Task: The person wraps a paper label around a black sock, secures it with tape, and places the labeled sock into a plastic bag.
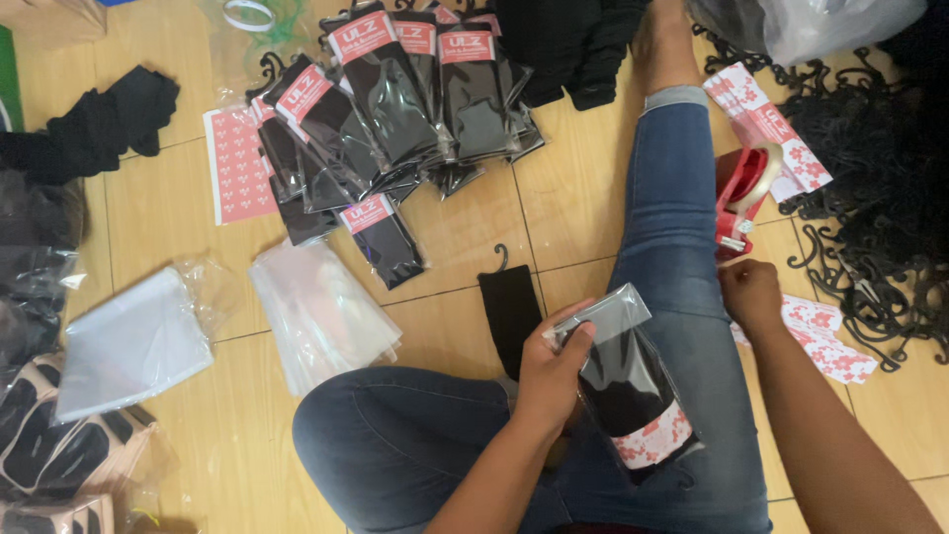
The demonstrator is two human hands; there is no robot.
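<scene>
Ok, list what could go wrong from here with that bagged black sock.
1. The left hand pinches only the open top of the clear plastic bag holding black socks; it might slide off the denim-clad leg.
2. The right hand reaches toward the red tape dispenser, whose cutting edge could nick fingers.

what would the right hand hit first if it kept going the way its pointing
The right hand points up and slightly left, toward the red tape dispenser just beyond its fingers. That looks like the first thing in its line, though the hand's height above the floor is unclear. The pink flowered cards lie beside it, out of that line.
</scene>
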